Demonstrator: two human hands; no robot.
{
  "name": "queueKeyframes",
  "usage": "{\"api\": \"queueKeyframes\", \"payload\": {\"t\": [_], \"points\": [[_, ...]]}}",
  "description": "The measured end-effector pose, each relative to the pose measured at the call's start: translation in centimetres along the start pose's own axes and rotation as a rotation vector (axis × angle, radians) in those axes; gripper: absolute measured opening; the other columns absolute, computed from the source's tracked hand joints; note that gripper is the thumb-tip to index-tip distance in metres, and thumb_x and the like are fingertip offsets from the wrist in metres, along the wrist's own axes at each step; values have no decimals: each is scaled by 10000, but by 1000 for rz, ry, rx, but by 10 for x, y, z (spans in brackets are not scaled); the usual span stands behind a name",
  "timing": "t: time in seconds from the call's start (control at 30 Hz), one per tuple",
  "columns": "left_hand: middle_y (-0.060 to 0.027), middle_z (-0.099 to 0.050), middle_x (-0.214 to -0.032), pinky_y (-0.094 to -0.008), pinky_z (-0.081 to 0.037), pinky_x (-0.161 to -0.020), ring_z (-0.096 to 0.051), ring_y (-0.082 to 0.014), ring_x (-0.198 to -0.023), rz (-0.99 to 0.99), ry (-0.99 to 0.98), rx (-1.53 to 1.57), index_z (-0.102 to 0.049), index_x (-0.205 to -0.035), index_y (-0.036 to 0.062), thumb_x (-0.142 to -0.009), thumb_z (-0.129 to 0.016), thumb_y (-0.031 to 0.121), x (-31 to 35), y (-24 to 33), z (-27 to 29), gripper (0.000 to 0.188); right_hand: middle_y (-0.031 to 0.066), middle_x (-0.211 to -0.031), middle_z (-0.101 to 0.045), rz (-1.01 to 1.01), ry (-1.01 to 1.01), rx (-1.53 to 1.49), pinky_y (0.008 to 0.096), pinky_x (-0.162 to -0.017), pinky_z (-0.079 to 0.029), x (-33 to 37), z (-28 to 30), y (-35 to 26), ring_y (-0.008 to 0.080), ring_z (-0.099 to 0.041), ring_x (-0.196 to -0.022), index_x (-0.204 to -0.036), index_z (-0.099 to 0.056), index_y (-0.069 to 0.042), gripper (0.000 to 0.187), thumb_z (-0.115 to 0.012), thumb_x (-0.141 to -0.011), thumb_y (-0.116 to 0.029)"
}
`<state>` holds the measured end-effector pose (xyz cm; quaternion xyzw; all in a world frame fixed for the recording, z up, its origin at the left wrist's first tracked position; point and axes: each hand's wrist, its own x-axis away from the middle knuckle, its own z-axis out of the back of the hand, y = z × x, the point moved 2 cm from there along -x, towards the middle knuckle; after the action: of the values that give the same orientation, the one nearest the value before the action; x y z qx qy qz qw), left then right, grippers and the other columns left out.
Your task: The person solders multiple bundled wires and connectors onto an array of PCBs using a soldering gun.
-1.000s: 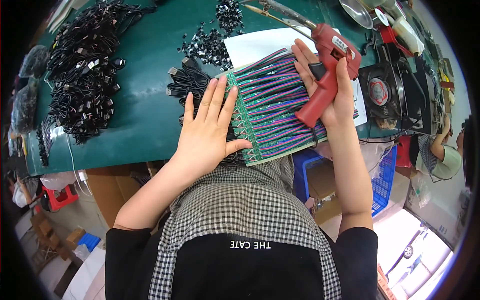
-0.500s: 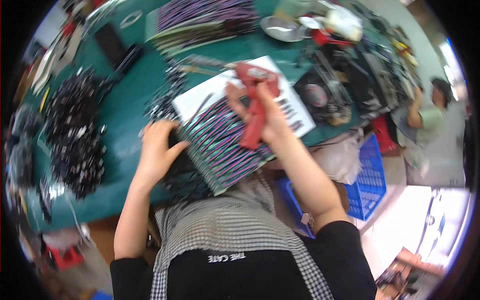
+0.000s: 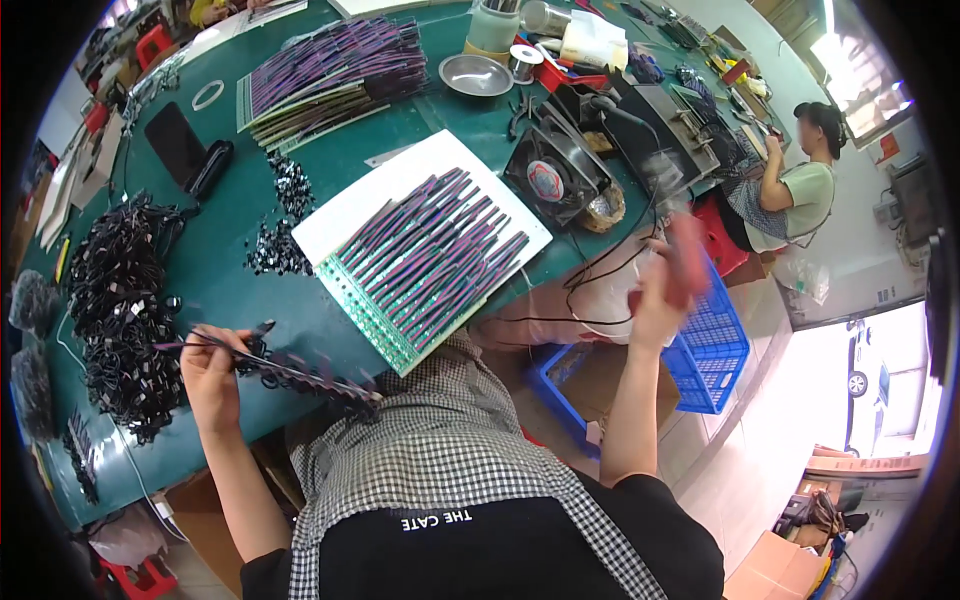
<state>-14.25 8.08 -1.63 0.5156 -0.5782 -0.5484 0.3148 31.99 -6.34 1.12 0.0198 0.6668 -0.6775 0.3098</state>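
Logging remotely: my left hand point(image 3: 212, 375) pinches black cables point(image 3: 305, 377), eight o'clock; right hand point(image 3: 653, 305) grips red soldering gun point(image 3: 686, 258), three o'clock, presumably sparing the wired board point(image 3: 372, 312).

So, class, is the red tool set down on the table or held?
Held: the right hand grips the red tool beyond the edge of the green table. It is blurred; whether it is switched on, I cannot tell.

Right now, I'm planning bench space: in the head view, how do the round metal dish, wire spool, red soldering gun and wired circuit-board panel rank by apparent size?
1. Wired circuit-board panel: clearly largest.
2. Red soldering gun and round metal dish: order unsure, as the gun is motion-blurred.
3. Wire spool: smallest.
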Motion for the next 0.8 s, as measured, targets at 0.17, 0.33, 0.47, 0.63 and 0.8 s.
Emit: {"api": "queueKeyframes", "payload": {"t": [0.17, 0.33, 0.47, 0.63, 0.8], "points": [[24, -425, -690, -339, -341, -851, -418, -116, -688, -205, 20, 464, -424, -827, 136, -855, -603, 245, 65, 40, 78, 211, 73, -949, -617, 145, -88, -84, 208, -591, -460, 20, -17, 21, 100, -571, -715, -1150, -531, 18, 353, -625, -836, -112], [13, -473, -722, -338, -314, -859, -428, -126, -691, -392, -71, 263, -445, -888, 117, -870, -584, 288, 150, 93, 137, 222, 57, -969, -612, 27, 91, 54, 238, -528, -442, 25, 2, -13, 100, -492, -643, -1058, -627, -61, 237, -557, -893, -217], [-36, -553, -748, -291, -403, -749, -507, -157, -705, -169, 559, -168, -532, -932, 43, -815, -639, 220, 279, 117, 141, 238, 141, -1024, -610, 94, -23, -338, 233, -495, -430, 21, -14, -7, 133, -492, -624, -1135, -530, -4, 308, -599, -867, -139], [-51, -636, -906, -285, -475, -728, -595, -139, -821, 542, 957, -254, -574, -1048, 15, -764, -654, 71, 397, 69, 196, 300, 158, -1052, -612, 61, -54, -381, 251, -553, -414, 16, -29, -6, 161, -511, -660, -1170, -459, 2, 367, -607, -858, -124], [-83, -651, -807, -307, -472, -685, -597, -157, -715, 1259, 908, -1696, -589, -931, -54, -808, -627, 167, 324, 70, 178, 256, 163, -1104, -566, 31, -3, -360, 236, -559, -408, 22, -32, -11, 146, -485, -669, -1223, -394, -18, 372, -545, -891, -92]]}}
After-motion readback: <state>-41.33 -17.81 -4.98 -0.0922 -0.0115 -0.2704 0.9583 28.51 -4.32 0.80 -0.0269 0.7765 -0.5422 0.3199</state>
